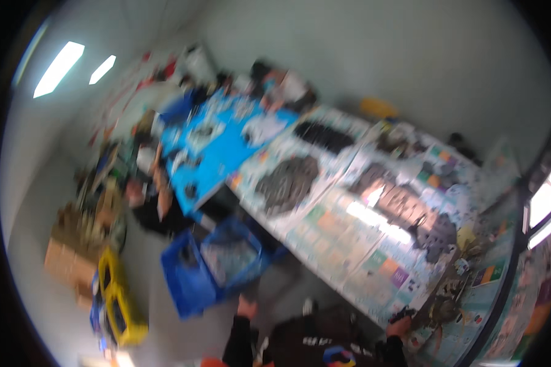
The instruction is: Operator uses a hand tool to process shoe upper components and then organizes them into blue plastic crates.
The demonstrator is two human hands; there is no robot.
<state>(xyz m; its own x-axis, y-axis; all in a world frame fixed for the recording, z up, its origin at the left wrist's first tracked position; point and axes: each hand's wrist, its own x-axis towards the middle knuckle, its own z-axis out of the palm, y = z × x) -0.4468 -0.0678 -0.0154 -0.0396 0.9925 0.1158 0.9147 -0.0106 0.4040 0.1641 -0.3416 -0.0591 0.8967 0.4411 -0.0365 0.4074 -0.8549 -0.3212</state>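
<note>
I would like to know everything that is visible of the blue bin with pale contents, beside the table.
The blue bin looks like plastic, box-shaped and open at the top. Pale contents lie inside, too blurred to identify. It sits by the long side of the table, right of a second blue bin; blur hides whether they touch. It appears slanted, but so does the room, so a real tilt cannot be told. The left hand is near its lower wall, contact unclear.

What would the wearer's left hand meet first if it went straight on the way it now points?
The left hand would probably meet the near wall of the right-hand blue bin, though blur makes depth unclear.
</note>
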